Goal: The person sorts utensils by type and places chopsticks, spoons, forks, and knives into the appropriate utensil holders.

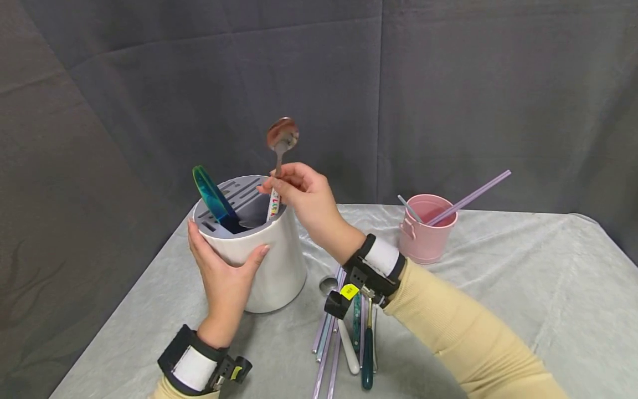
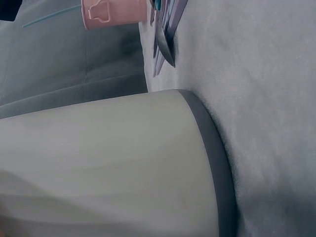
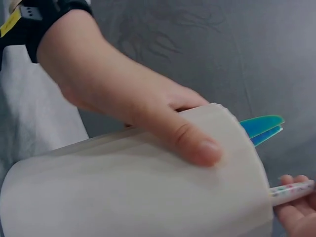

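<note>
In the head view my right hand (image 1: 306,194) pinches a spoon (image 1: 283,136) with its metal bowl up. The spoon's white handle with colourful marks points down into the opening of a white utensil holder (image 1: 276,266). My left hand (image 1: 224,277) is spread against the holder's near side, thumb (image 3: 197,148) and fingers apart on its wall. Blue-green utensils (image 1: 214,194) stand tilted in the holder's grey slotted top (image 1: 244,188). In the right wrist view the spoon's patterned handle (image 3: 291,191) shows between the right fingertips, beside the holder's rim.
A pink bucket (image 1: 423,244) with a purple stick (image 1: 473,195) and a thinner pale one stands at the back right. Several purple sticks (image 1: 324,360), a dark green-handled utensil (image 1: 368,354), a white-handled one (image 1: 349,349) and a small round metal bowl (image 1: 328,285) lie below my right forearm.
</note>
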The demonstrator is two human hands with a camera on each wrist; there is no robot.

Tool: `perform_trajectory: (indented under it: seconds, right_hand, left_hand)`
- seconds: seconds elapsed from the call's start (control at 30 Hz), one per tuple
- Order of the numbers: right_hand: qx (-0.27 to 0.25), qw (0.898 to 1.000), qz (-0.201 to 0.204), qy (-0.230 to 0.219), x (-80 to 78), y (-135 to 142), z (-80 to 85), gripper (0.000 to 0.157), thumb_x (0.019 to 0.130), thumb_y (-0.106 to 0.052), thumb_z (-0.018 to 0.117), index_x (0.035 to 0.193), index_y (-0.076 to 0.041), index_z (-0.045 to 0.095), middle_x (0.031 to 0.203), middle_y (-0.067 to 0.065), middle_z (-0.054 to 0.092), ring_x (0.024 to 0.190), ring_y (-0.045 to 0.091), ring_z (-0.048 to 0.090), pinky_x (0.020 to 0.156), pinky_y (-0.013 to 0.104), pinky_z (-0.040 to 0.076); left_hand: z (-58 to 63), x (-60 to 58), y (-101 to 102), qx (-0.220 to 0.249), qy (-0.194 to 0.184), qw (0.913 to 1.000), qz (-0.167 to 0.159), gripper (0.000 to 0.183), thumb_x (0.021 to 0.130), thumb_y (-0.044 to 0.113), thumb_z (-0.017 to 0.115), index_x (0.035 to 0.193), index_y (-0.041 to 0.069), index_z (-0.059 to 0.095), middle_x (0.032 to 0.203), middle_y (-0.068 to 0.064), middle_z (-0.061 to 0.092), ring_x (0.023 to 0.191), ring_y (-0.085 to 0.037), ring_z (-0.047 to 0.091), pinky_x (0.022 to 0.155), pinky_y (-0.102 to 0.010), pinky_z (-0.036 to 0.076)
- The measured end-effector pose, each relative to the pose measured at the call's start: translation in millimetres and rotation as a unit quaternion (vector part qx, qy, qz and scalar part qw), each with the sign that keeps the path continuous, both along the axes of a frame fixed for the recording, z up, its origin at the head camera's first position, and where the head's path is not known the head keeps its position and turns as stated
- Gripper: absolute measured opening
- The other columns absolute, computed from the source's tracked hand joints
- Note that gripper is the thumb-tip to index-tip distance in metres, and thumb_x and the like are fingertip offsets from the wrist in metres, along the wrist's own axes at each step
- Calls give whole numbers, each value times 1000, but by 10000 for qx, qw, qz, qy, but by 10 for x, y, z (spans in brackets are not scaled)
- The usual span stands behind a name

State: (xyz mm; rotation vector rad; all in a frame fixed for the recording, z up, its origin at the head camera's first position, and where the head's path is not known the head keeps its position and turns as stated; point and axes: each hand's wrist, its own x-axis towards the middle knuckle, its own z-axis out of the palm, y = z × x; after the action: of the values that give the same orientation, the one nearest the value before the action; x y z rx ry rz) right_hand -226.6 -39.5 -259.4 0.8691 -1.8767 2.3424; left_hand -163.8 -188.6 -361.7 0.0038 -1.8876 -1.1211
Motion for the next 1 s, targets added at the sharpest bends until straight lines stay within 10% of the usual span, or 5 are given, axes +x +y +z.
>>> perform_trajectory:
  seconds: [0.37, 1.0]
  right_hand:
    - [1420, 9897, -9, 167, -27, -9, 32, 22, 91, 6, 62, 112, 8, 63, 104, 18, 69, 97, 23, 68, 88, 27, 51]
    - [1490, 9857, -595, 505, -24, 178, -100, 37, 88, 7, 64, 125, 6, 59, 113, 19, 66, 103, 26, 65, 87, 29, 51]
  left_hand:
    - [14, 3, 4, 28, -65, 10000, -24, 123, 71, 59, 78, 151, -3, 9, 156, -20, 15, 142, -26, 16, 114, -50, 15]
    - [7, -12, 23, -25, 61, 9999, 99, 128, 68, 72, 71, 150, -6, 10, 155, -23, 16, 143, -28, 17, 115, -46, 15]
